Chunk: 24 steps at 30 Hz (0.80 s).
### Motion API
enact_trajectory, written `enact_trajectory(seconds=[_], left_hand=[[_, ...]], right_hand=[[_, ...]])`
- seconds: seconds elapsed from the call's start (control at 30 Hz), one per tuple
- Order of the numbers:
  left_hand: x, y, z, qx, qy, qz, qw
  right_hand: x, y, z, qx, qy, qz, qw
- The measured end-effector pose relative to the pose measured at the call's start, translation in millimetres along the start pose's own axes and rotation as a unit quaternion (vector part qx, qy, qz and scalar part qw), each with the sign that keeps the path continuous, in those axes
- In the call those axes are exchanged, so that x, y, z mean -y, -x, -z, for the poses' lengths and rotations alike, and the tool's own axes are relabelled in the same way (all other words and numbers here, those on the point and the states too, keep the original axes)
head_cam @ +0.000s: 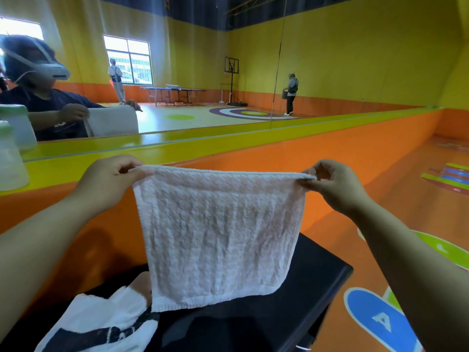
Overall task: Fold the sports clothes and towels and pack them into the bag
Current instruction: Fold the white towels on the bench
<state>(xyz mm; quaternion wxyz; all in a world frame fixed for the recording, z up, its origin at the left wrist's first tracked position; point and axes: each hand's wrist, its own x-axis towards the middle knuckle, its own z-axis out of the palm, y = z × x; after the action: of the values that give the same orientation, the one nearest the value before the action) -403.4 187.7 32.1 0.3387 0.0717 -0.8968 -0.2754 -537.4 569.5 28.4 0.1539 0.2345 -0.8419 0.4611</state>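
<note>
Yellow and orange walls of a sports hall fill the background, with a long mirror (203,72) above a yellow ledge (101,153) on the far side and a translucent container (12,153) standing at the ledge's left end. Nearer, a white towel (218,232) hangs in the air over a black worktop (317,275), stretched flat between both hands and clear of the surface as far as can be seen. Its lower hem dangles just above a white-and-black garment (101,323) that lies crumpled at the near left of the worktop. The left hand (111,179) pinches the top left corner, and the right hand (332,186) pinches the top right corner. Each grip is pressed together on the hem, thumb against curled fingers (132,171), with no slack between them, so the top edge runs almost straight. The step in hand looks like the towel's first fold. To do it well, the two corners should be brought together evenly so the side edges meet. The hem should stay taut so the cloth does not twist, and the hanging fold should settle before it is lowered. The bare right part of the worktop seems the better landing spot, away from the garment, so the layers do not tangle. A lopsided pinch would skew the fold, and the right corner already sits a touch lower than the left. No bag can be made out for certain, and whether the black surface belongs to one cannot be told.
</note>
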Motion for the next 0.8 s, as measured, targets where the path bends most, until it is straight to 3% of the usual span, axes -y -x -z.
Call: enact_trajectory(seconds=[0.1, 0.17, 0.3, 0.43, 0.5, 0.67, 0.8], left_hand=[[-3.8, -3.8, 6.9, 0.001, 0.050, 0.029, 0.998], [-8.9, -3.8, 11.5, 0.010, 0.111, 0.046, 0.993], [-16.9, -2.6, 13.4, 0.033, 0.267, 0.103, 0.958], [-13.7, -2.7, -3.3, 0.072, 0.307, 0.153, 0.937], [-4.2, -1.7, -18.4, 0.101, 0.271, 0.176, 0.941], [32.2, 11.2, -72.3, 0.201, 0.044, 0.156, 0.966], [52.4, 24.9, -121.6, 0.230, 0.009, 0.182, 0.956]], right_hand=[[5.1, 1.4, 12.8, 0.073, -0.189, -0.021, 0.979], [6.1, 2.0, 19.9, 0.090, -0.252, -0.026, 0.963], [3.7, 0.8, 24.6, 0.073, -0.288, -0.034, 0.954], [-12.3, -4.9, 15.3, 0.050, -0.231, -0.085, 0.968], [-25.3, -8.7, 4.5, 0.046, -0.191, -0.115, 0.974], [-78.3, -23.0, -32.4, 0.063, -0.044, -0.166, 0.983], [-118.1, -26.5, -63.2, 0.093, 0.030, -0.187, 0.978]])
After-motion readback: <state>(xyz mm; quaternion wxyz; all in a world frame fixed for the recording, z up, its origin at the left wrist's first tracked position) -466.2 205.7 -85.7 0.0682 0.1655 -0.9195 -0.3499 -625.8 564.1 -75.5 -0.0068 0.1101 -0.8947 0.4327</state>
